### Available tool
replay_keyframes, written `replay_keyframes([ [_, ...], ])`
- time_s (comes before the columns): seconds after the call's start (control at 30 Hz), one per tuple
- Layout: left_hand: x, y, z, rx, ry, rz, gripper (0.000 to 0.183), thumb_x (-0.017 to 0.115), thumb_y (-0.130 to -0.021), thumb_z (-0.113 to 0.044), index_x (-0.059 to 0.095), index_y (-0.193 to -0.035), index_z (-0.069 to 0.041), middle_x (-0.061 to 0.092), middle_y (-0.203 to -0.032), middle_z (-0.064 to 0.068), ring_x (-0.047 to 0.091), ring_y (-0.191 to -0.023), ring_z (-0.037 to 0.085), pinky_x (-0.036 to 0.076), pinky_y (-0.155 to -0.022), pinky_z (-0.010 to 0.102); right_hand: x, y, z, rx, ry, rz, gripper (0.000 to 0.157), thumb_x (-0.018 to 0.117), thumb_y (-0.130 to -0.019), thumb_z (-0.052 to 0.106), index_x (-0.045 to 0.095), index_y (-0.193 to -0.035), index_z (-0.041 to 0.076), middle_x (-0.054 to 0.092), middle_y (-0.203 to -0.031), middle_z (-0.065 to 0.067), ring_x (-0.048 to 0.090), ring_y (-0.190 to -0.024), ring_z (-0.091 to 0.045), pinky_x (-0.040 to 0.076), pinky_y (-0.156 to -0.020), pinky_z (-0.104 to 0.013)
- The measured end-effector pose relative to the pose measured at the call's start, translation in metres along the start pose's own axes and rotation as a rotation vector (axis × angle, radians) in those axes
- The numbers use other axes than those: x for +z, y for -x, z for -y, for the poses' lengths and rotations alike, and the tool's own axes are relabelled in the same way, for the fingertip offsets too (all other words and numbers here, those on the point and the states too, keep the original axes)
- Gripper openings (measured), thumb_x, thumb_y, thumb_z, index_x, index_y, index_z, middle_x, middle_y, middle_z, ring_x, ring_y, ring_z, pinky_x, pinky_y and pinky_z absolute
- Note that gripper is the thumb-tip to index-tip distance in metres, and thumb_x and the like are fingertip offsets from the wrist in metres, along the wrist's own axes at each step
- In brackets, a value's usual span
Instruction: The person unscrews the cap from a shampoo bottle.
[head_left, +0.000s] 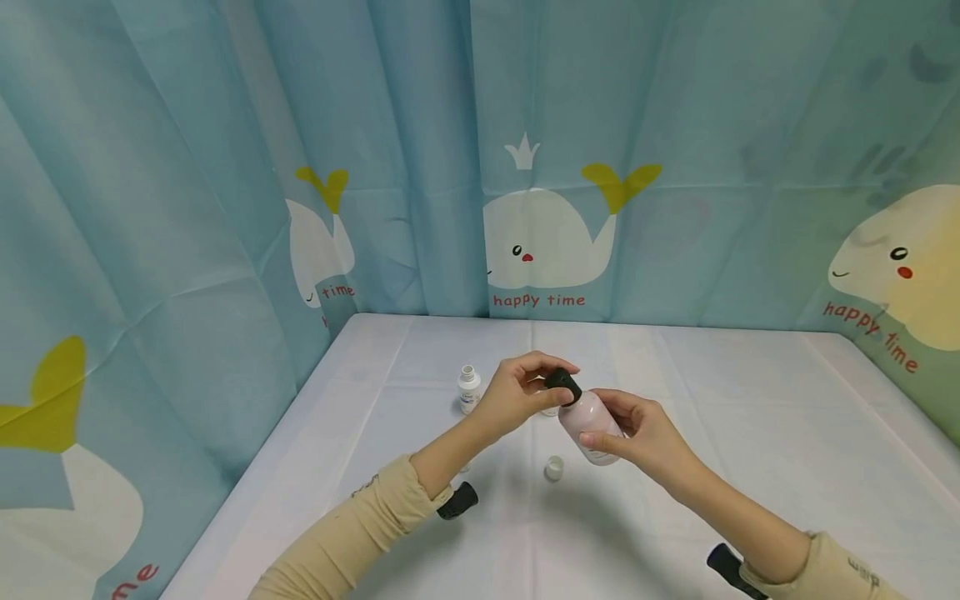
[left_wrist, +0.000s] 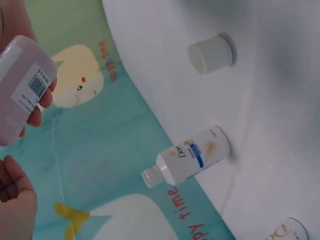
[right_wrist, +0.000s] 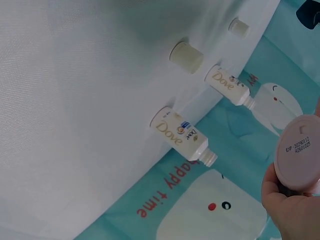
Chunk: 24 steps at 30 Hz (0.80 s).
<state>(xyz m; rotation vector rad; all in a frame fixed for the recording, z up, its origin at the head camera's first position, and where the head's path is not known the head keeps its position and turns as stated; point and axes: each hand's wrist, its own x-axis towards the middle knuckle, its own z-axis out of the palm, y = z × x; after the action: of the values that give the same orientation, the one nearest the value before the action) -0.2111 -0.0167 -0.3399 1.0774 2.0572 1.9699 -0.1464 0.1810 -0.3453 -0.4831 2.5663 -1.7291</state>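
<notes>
My right hand [head_left: 637, 433] grips the body of a pale pink bottle [head_left: 591, 423], which is tilted and held above the table. At its top, my left hand [head_left: 525, 387] pinches the black cap [head_left: 562, 384] between thumb and fingers. A barcode label shows on the pink bottle [left_wrist: 27, 90] in the left wrist view, and its printed base [right_wrist: 300, 152] faces the right wrist camera. Behind the hands stand two white Dove bottles without caps; one bottle [head_left: 468, 390] is beside the left hand, the other [head_left: 550, 412] mostly hidden by it.
A white cap [head_left: 553, 468] lies on the table below the pink bottle. A second, smaller cap [right_wrist: 239, 28] shows in the right wrist view. The white-covered table [head_left: 750, 400] meets a blue curtain [head_left: 420, 167] with whale prints at its back and left edges.
</notes>
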Motion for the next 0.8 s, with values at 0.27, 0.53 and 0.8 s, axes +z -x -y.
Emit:
replay_keyframes([
  [0.27, 0.004, -0.001, -0.001, -0.035, -0.028, -0.036, 0.048, 0.072, -0.082, -0.035, 0.057, -0.098, 0.007, 0.057, -0.092, 0.023, 0.052, -0.072, 0.001, 0.048, -0.066, 0.014, 0.0, 0.0, -0.001, -0.006, -0.023, 0.018, 0.05, 0.071, -0.084, 0.013, 0.053, -0.125, -0.006, 0.06, -0.119, -0.024, 0.061, -0.089, -0.001, 0.054, -0.075, -0.022],
  [0.53, -0.003, 0.001, -0.001, -0.059, 0.021, 0.053, 0.093, 0.06, -0.071, -0.07, 0.046, -0.134, -0.003, 0.055, -0.13, 0.022, 0.056, -0.118, 0.022, 0.048, -0.096, 0.023, -0.001, 0.0, 0.0, -0.001, -0.011, 0.004, 0.05, 0.071, -0.083, 0.013, 0.053, -0.125, -0.006, 0.061, -0.117, -0.023, 0.061, -0.089, -0.001, 0.053, -0.076, -0.022],
  [0.8, -0.017, 0.006, 0.0, 0.02, 0.206, 0.259, 0.075, 0.061, -0.091, -0.032, 0.024, -0.147, 0.002, 0.026, -0.152, 0.022, 0.028, -0.141, 0.032, 0.036, -0.109, 0.026, -0.002, 0.001, -0.001, -0.023, -0.024, 0.008, 0.048, 0.071, -0.083, 0.012, 0.054, -0.124, -0.005, 0.062, -0.115, -0.022, 0.062, -0.088, -0.003, 0.053, -0.074, -0.022],
])
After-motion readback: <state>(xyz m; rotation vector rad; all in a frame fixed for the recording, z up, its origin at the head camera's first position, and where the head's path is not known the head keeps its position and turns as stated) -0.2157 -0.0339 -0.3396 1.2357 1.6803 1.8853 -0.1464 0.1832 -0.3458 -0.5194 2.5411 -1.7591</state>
